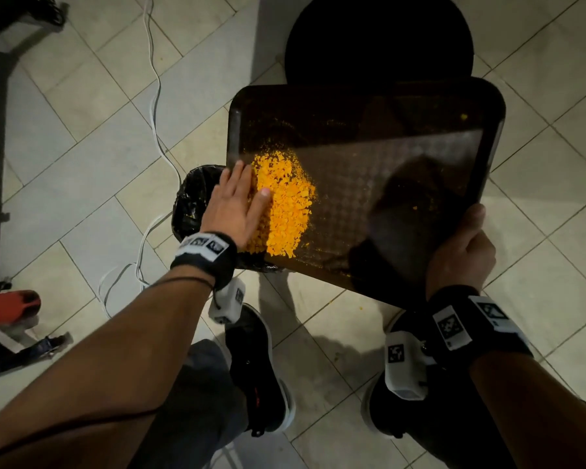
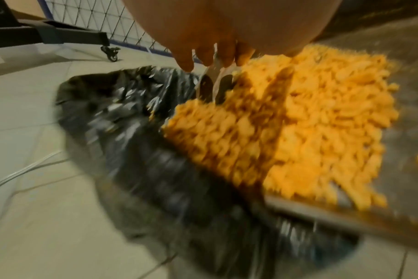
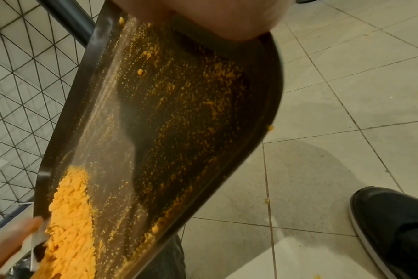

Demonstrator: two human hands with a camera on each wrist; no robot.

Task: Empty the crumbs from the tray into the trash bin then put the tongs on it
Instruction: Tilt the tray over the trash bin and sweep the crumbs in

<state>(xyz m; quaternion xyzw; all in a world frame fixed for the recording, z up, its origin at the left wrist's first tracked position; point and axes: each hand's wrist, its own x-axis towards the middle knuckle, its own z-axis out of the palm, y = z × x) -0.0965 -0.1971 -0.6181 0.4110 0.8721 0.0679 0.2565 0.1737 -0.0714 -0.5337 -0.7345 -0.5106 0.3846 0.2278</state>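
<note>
A dark tray tilts down to the left over a trash bin lined with a black bag. A heap of orange crumbs lies at the tray's low left edge, above the bin. My left hand lies on the heap. Silvery tongs with two dark tips stick out from under its fingers; the head view hides them. My right hand grips the tray's near right corner, thumb on top. Fine orange dust covers the tray's inside.
A round black stool stands just beyond the tray. White cables run over the tiled floor left of the bin. My two black shoes are below the tray. A wire mesh panel and a wheeled frame stand at left.
</note>
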